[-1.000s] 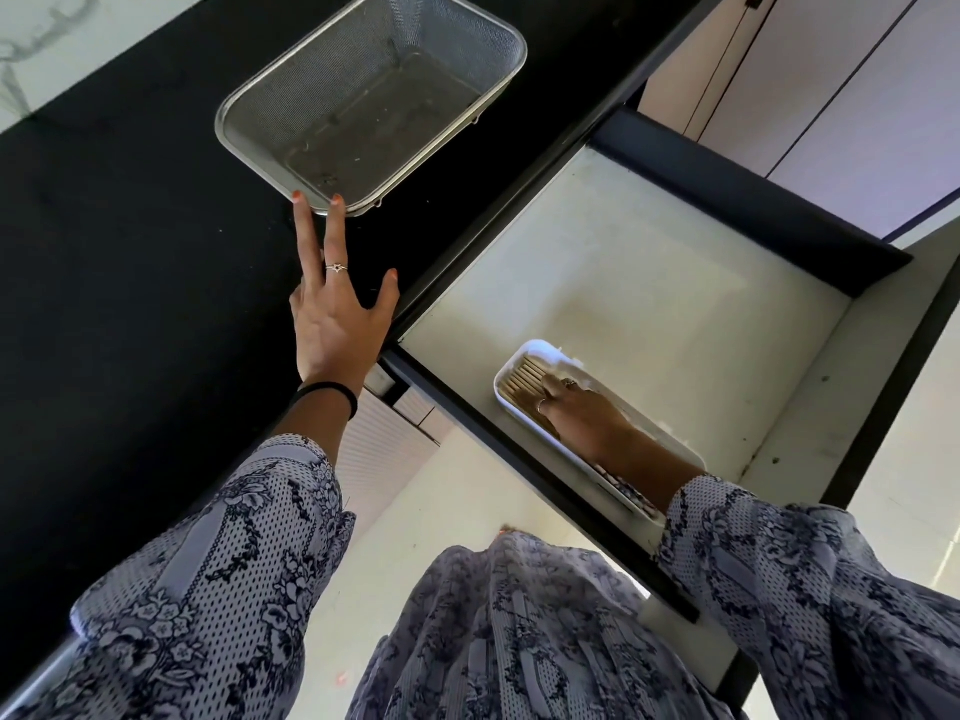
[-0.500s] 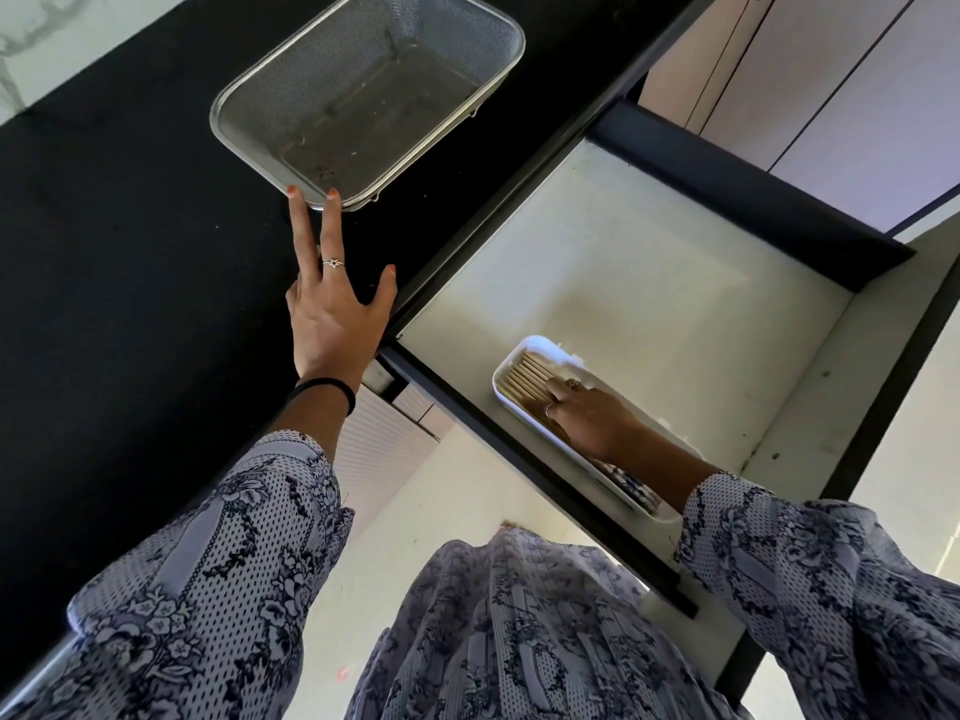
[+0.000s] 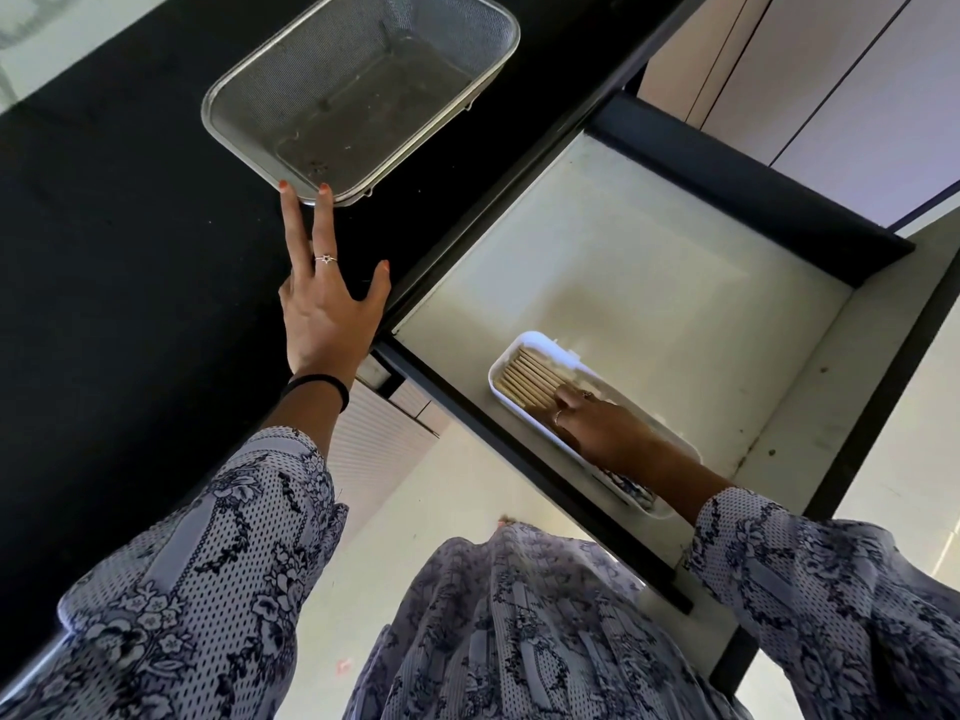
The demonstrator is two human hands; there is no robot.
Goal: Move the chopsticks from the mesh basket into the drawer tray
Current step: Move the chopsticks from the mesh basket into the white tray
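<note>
The left hand (image 3: 324,309) lies flat on the black counter (image 3: 130,226) with its fingers straight and spread wide, holding nothing. Two of its fingertips (image 3: 284,186) touch the near rim of the mesh basket (image 3: 358,93), which sits just beyond the hand on the same counter. Only the basket's mesh floor shows inside (a few dark specks lie near the corner closest to the fingers). A thin ring sits on one finger, and a dark band circles the wrist behind the hand.

To the right of that hand and lower, the drawer (image 3: 649,283) stands pulled open, its pale floor showing. The right hand (image 3: 597,423) reaches down into the white tray (image 3: 535,343) that lies near the front wall of the drawer. The chopsticks (image 3: 527,376) lie in this tray as a flat bundle, side by side, their ends showing just beyond the right hand's fingertips. The fingers of this hand rest bent on top of the bundle, pressing or touching it; whether they curl round any stick, I cannot tell, since the back of the hand hides the grip. Behind the hand, under the wrist, the near end of the tray holds some darker patterned items, too hidden to name.

Both forearms wear sleeves (image 3: 208,563) of pale cloth with a dark floral print.
</note>
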